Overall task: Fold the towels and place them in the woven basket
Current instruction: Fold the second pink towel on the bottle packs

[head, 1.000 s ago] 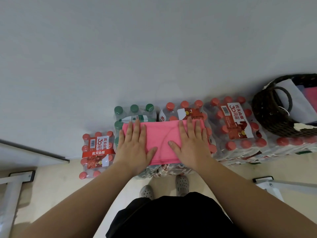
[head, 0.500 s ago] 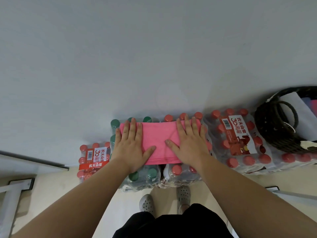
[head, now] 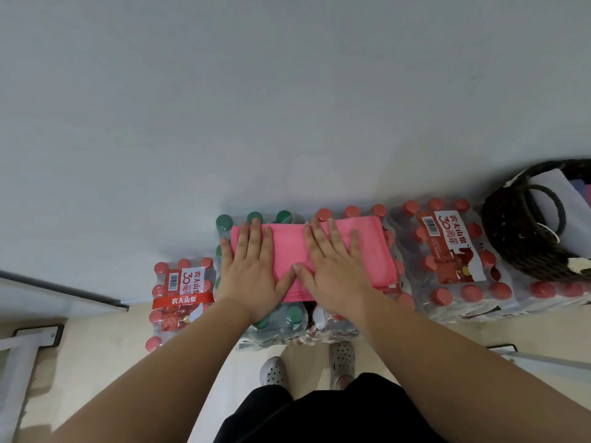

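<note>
Your towel (head: pixel 374 251): pink, folded flat, atop bottle packs (head: pixel 287 321). Your basket (head: pixel 511 244): dark woven, upright, far right.

one pink towel (head: pixel 372 251), one woven basket (head: pixel 511 244) at the far right, and two hands, the left hand (head: pixel 248 276) and the right hand (head: pixel 332 276). five shrink-wrapped bottle packs show: one green-capped pack (head: pixel 275 324) and four red-capped, namely the low pack (head: pixel 180 292) at the left, the middle pack (head: pixel 334 324), the labelled pack (head: pixel 454 257) to its right, and the end pack (head: pixel 556 292) beneath the basket, cut by the frame edge. two grey shoes, a left shoe (head: pixel 273 370) and a right shoe (head: pixel 342 358), show at the near side.
</note>
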Demonstrator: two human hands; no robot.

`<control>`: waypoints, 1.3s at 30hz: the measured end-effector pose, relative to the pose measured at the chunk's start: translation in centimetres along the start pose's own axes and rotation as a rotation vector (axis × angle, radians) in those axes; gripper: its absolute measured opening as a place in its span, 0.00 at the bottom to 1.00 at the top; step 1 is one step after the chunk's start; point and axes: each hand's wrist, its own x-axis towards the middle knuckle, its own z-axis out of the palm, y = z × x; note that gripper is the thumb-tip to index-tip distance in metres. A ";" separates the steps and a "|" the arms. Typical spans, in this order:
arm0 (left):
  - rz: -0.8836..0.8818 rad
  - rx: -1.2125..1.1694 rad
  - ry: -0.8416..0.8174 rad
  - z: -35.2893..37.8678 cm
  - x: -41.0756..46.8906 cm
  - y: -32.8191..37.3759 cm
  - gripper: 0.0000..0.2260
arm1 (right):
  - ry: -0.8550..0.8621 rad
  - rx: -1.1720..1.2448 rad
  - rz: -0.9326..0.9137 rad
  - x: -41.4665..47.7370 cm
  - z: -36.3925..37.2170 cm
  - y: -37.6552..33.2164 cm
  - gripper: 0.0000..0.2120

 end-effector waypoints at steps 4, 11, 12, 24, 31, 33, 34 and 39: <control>0.049 -0.035 0.039 0.4 -0.4 -0.9 0.36 | 0.021 -0.015 -0.007 0.2 0.6 0.4 0.34; -0.173 -0.120 0.006 0.2 -3.0 -1.4 0.32 | 0.014 -0.063 0.009 0.2 0.7 0.2 0.37; -0.167 -0.115 -0.008 0.1 -3.1 -1.5 0.32 | 0.005 -0.070 0.016 0.2 0.5 0.1 0.38; -0.061 -0.296 0.007 -0.8 -3.1 -2.3 0.38 | -0.045 -0.129 0.073 -0.7 0.9 -2.8 0.46; 0.006 -0.713 0.101 -4.7 -3.7 -0.4 0.34 | 0.069 0.194 0.040 -1.2 0.4 -1.5 0.49; 0.022 -0.752 0.125 -5.9 -3.4 0.7 0.36 | 0.132 0.354 0.023 -1.8 0.1 -0.1 0.47; 0.042 -0.768 0.132 -6.6 -3.1 1.4 0.36 | 0.158 0.426 0.025 -2.1 0.1 0.7 0.46; 0.181 -0.794 0.088 -8.6 -0.8 7.0 0.42 | 0.163 0.826 0.136 -4.1 -1.0 6.0 0.41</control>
